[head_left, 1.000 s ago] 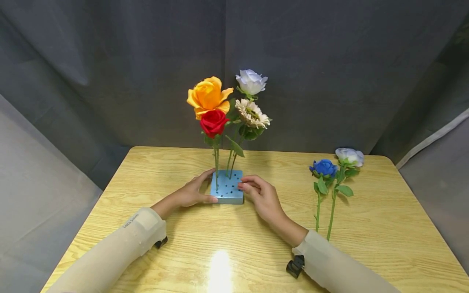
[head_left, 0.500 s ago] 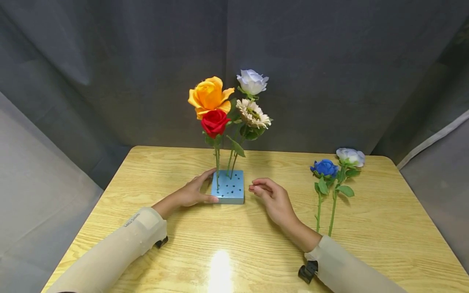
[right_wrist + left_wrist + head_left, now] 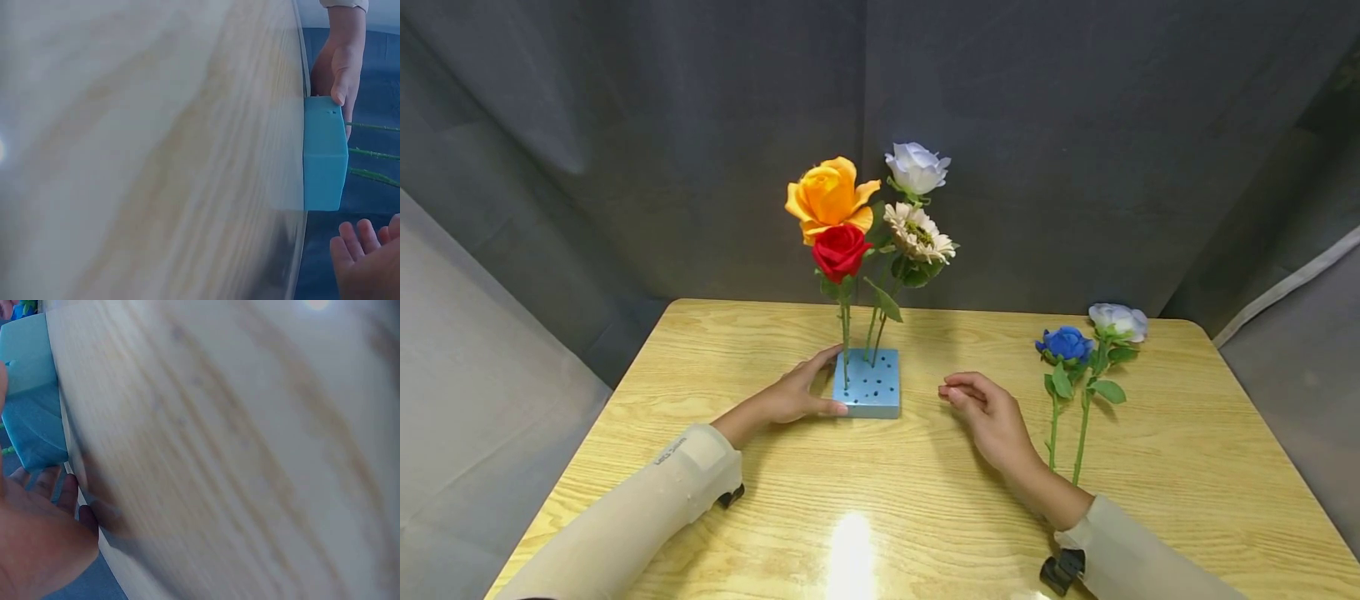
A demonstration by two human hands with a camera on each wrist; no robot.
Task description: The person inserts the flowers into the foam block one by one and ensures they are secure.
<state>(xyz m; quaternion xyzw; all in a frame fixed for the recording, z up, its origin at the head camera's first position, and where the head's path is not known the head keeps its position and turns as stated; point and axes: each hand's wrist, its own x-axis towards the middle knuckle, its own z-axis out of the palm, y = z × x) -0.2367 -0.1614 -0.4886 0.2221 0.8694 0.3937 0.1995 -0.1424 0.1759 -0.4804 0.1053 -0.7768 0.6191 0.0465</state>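
Note:
My left hand (image 3: 788, 396) holds a light blue block (image 3: 874, 411) by its left side, thumb at the front corner and fingers toward the back. Small holes dot the block's top. Upright in it stand an orange rose (image 3: 827, 196), a red rose (image 3: 839, 252), a pale lavender-white rose (image 3: 917, 168) and a cream daisy-like flower (image 3: 916, 232). To the right of the block, apart from it, my right hand (image 3: 996, 425) hovers with loosely bent fingers and nothing in them. The right wrist view shows the block (image 3: 325, 181) between both hands.
On the table's right side lie a blue rose (image 3: 1064, 343) and another pale rose (image 3: 1117, 322), stems toward the front. My right forearm passes near their stem ends. A dark curtain (image 3: 1015, 150) hangs behind the wooden table (image 3: 760, 517).
My right hand has drawn away from the block's right edge, moving right and slightly toward me. The left hand, block and flowers hold their places.

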